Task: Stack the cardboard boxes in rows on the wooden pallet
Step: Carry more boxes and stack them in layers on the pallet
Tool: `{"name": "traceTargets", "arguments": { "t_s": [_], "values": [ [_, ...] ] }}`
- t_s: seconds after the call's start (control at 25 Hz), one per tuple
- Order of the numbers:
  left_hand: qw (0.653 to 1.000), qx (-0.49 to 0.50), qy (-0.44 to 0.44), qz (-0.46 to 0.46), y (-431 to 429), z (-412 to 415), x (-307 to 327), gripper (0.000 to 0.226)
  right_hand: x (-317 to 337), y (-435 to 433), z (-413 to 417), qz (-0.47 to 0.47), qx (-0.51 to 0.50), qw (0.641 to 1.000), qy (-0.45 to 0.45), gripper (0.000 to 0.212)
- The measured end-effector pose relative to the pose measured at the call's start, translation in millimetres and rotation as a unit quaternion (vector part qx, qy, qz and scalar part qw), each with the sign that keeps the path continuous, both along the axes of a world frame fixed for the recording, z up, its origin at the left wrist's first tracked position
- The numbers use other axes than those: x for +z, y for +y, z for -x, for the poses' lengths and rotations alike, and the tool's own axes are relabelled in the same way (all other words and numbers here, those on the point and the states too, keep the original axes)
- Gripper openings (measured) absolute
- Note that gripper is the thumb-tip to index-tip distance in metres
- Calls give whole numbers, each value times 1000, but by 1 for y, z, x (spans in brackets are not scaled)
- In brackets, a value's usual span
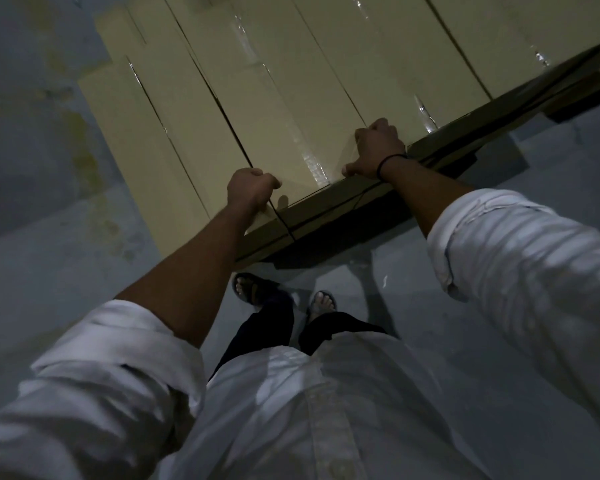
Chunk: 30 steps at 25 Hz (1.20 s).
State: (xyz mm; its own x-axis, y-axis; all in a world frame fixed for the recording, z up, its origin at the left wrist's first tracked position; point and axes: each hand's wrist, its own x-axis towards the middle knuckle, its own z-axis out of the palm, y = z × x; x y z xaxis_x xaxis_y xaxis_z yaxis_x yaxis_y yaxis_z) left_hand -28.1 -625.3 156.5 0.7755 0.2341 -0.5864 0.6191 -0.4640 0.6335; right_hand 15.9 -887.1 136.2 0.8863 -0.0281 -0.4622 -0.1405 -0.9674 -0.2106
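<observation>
Left hand (pixel 253 188) and right hand (pixel 374 150), fingers curled, grip the near-end corners of the long tan taped cardboard box (pixel 284 126), lying flush in the top row (long axis runs straight away from body; hands equally near).

1. My left hand (pixel 252 188) is curled in a fist, fingers gripping the near left corner of a box (pixel 291 133).
2. My right hand (pixel 378 150) grips the same box's near right corner, knuckles up, a dark band (pixel 391 160) on the wrist.
3. Both forearms (pixel 201 258) are bare and stretched forward, white sleeves (pixel 118 358) rolled up.
</observation>
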Motion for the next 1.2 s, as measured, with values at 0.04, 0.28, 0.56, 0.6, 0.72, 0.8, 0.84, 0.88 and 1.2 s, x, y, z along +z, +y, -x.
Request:
{"name": "traceTargets", "arguments": {
  "t_s": [0.04, 0.28, 0.56, 0.6, 0.72, 0.8, 0.84, 0.88, 1.2],
  "values": [
    [1000, -6, 4, -6, 0, 1, 0, 17, -1, -1, 1, 4, 3, 1000, 0, 80],
    [987, -130, 1, -91, -8, 5, 9, 27, -1, 3, 18, 2, 30, 999, 24, 100],
    [965, -218, -83, -122, -44, 36, 26, 58, 20, -7, 65, -22, 32, 999, 14, 91],
    [958, -240, -90, -128, -52, 38, 32, 56, 25, -11, 71, -27, 29, 999, 15, 91],
    [944, -282, -117, -127, -75, 35, 48, 57, 36, -25, 77, -38, 20, 999, 6, 87],
    [943, -291, -117, -112, -91, 25, 54, 58, 42, -40, 75, -44, 9, 999, 6, 86],
    [941, -300, -118, -106, -102, 18, 56, 57, 44, -50, 71, -45, 1, 999, 6, 85],
    [937, -311, -122, -101, -113, 9, 55, 57, 45, -60, 66, -43, -5, 999, 4, 84],
    [921, -354, -154, -49, -262, -82, 57, 47, 80, -192, 13, -49, -101, 992, -52, 77]
  ]
}}
